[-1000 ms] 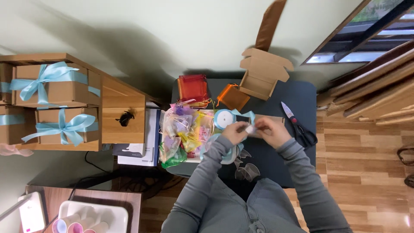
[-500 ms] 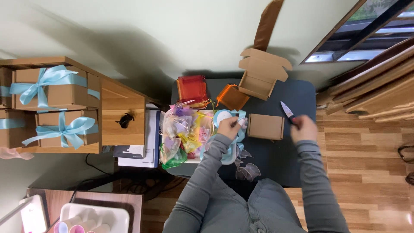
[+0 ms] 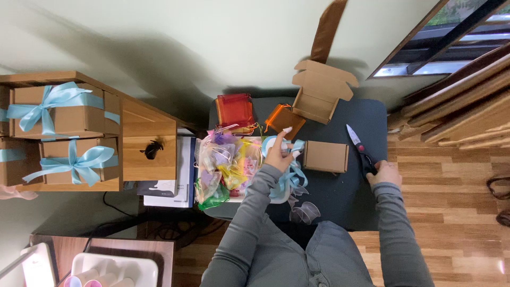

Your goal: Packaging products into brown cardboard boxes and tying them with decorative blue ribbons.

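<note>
Ribbon and scissors at a gift-wrapping tabletop

Left hand pinches light, limp blue ribbon mid-frame, likely best gripped near its end; right hand closes on scissors handles.

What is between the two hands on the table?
In the head view, a closed brown box sits between the left hand, on ribbon, and the right hand, on scissors.

Both grey-sleeved arms reach forward, well apart. The left hand is raised with one finger pointing up; the right hand lies curled, knuckles upward.
</note>
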